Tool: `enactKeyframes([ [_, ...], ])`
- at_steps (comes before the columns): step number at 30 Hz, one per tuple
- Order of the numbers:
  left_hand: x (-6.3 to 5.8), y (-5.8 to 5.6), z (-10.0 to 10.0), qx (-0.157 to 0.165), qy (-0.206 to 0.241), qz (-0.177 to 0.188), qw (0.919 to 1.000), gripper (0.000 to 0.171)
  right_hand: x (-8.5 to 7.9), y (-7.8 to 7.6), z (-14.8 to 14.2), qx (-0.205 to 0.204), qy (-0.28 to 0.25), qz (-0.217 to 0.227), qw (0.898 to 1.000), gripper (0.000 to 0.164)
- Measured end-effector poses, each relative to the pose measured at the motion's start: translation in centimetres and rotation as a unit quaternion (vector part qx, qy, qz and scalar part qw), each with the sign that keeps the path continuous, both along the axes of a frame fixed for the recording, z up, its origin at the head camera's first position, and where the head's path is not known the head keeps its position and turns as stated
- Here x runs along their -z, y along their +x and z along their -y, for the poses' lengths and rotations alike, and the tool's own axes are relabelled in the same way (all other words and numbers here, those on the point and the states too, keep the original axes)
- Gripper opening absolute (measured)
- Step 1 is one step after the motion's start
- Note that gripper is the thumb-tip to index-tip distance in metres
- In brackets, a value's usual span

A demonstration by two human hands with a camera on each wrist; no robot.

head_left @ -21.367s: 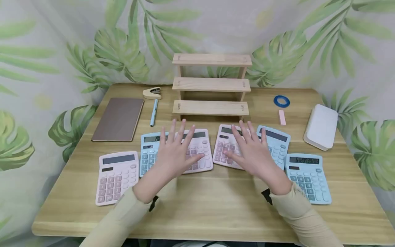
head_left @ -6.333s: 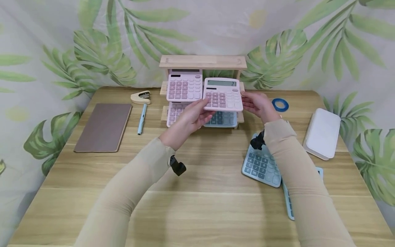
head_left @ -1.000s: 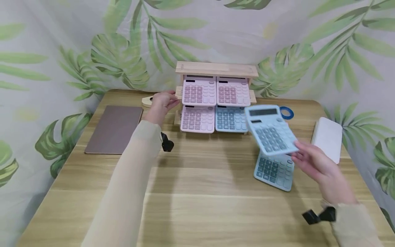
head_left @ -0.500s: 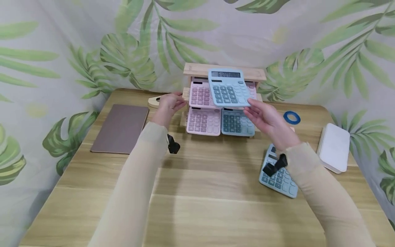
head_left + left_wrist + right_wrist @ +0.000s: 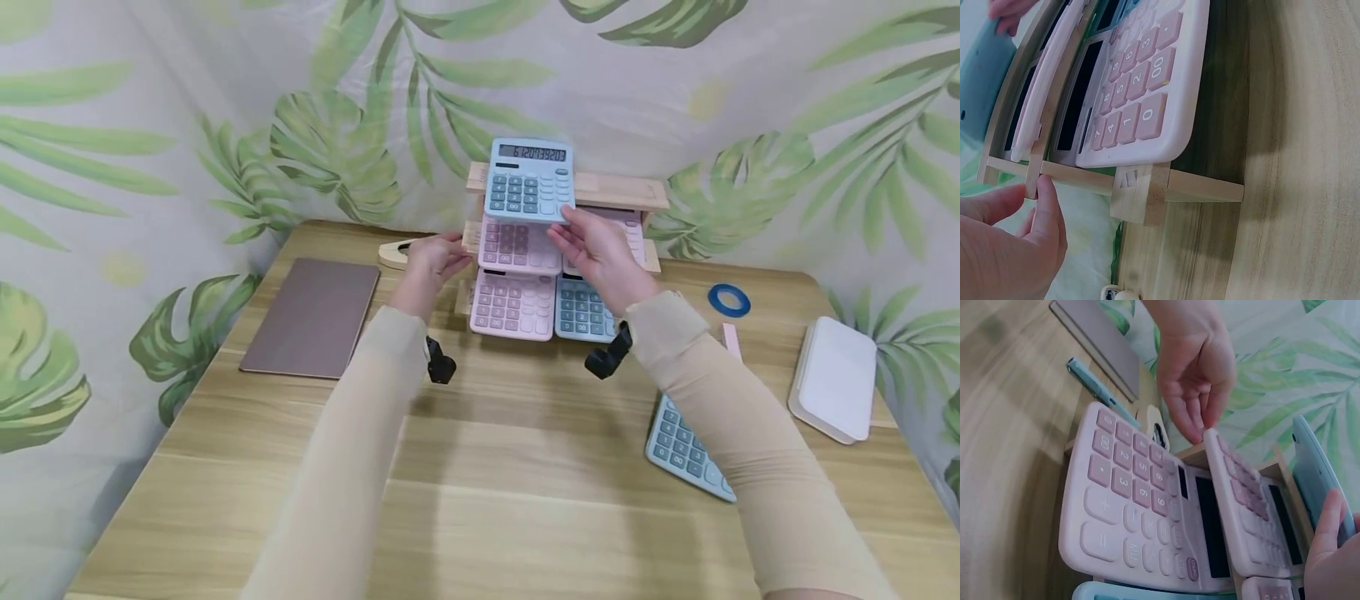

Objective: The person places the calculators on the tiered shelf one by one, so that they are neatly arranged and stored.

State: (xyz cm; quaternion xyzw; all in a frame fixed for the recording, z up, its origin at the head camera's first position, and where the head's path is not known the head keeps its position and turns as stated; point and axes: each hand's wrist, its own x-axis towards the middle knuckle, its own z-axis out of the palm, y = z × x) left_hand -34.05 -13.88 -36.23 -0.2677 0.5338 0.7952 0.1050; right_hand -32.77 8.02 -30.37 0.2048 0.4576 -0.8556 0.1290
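My right hand (image 5: pixel 600 258) grips the lower right corner of a light blue calculator (image 5: pixel 528 179), held in front of the left part of the top board of the wooden three-step shelf (image 5: pixel 622 192). Whether the calculator touches that board I cannot tell. My left hand (image 5: pixel 1016 244) pinches the left end of the middle board between thumb and fingers. Two pink calculators lean on the middle step, the left one (image 5: pixel 517 247) partly covered and the right one (image 5: pixel 636 239) mostly behind my right hand. Below them stand a pink calculator (image 5: pixel 512 307) and a blue one (image 5: pixel 581 308).
Another blue calculator (image 5: pixel 678 446) lies on the table (image 5: pixel 517 517), partly under my right forearm. To the left are a brown notebook (image 5: pixel 311 317), a cream stapler (image 5: pixel 392 255) and a blue pen (image 5: pixel 1094 384). Blue tape (image 5: pixel 729 300), a pink strip (image 5: pixel 731 342) and a white case (image 5: pixel 834 379) lie right.
Calculators from the table now stand on the shelf's lower two steps. In the last second my right hand has carried a blue calculator up and left to the top board; my left hand stays at the shelf.
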Motion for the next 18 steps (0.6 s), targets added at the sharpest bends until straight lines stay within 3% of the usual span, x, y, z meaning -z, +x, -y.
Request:
enactKeyframes([
  [5, 0.0, -0.1, 0.1, 0.005, -0.001, 0.002, 1.0, 0.054, 0.1, -1.2, 0.4, 0.003, -0.024, 0.02, 0.999, 0.024],
  [12, 0.0, -0.1, -0.1, 0.007, -0.004, 0.0, 1.0, 0.052, -0.3, -1.7, -0.2, 0.015, -0.121, 0.047, 0.991, 0.049],
  [15, 0.1, 0.0, -0.1, 0.007, -0.004, -0.001, 1.0, 0.052, -0.3, -0.8, -1.0, -0.015, -0.134, 0.033, 0.99, 0.055],
  [18, 0.1, 0.1, 0.0, 0.004, -0.003, -0.003, 1.0, 0.053, -0.3, 1.2, -2.5, -0.086, -0.085, -0.015, 0.993, 0.057],
])
